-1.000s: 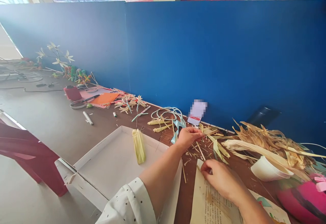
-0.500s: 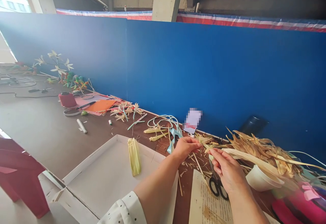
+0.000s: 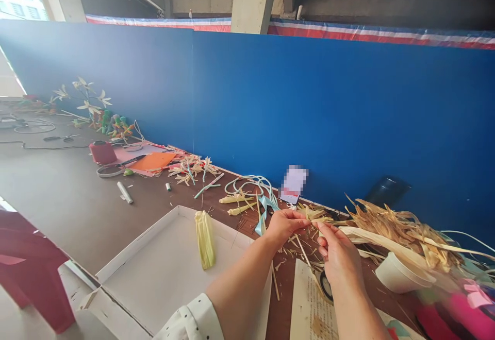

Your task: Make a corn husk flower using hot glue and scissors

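My left hand and my right hand meet above the brown table, fingertips pinched together on a thin strip of dried straw. Both hands are closed on it. Black scissors lie partly hidden under my right hand, on a printed paper sheet. A folded pale-yellow husk bundle rests in the white cardboard tray left of my left arm.
A heap of dried husks and a white bowl lie at the right. Light-blue ribbon, straw flowers, orange paper and a red spool line the blue partition. A red chair stands at left.
My right hand left the paper sheet, uncovering the scissors, and rose to join my left hand on the straw strip. The view tilted up a little.
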`<state>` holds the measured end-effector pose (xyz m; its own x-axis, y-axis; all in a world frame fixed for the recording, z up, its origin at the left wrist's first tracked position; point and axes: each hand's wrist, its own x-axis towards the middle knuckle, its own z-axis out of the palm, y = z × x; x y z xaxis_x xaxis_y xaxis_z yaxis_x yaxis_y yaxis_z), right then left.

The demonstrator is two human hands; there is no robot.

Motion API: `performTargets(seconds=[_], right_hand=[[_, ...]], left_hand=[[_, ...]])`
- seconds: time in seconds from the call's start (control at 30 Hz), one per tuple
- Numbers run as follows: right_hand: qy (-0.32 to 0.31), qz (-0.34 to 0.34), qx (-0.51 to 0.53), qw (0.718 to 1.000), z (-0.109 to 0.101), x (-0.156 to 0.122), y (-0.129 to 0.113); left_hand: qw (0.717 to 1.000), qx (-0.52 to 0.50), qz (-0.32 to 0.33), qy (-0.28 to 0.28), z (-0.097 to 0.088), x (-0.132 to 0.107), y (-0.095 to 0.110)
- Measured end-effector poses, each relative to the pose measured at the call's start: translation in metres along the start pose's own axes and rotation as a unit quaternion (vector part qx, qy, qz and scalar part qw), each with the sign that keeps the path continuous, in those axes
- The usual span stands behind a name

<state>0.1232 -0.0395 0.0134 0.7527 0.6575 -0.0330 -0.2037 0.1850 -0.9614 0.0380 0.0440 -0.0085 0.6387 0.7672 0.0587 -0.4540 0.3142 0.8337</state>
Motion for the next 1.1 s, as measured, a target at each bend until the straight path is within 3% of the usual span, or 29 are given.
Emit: performTargets(seconds=[1.1], right_hand=[[-0.021, 0.008, 0.053, 0.998, -0.0048, -0.0015, 0.0013]], left_hand=[[0.995, 0.096, 0.036, 0.006, 0.0004, -0.0033, 0.0012]])
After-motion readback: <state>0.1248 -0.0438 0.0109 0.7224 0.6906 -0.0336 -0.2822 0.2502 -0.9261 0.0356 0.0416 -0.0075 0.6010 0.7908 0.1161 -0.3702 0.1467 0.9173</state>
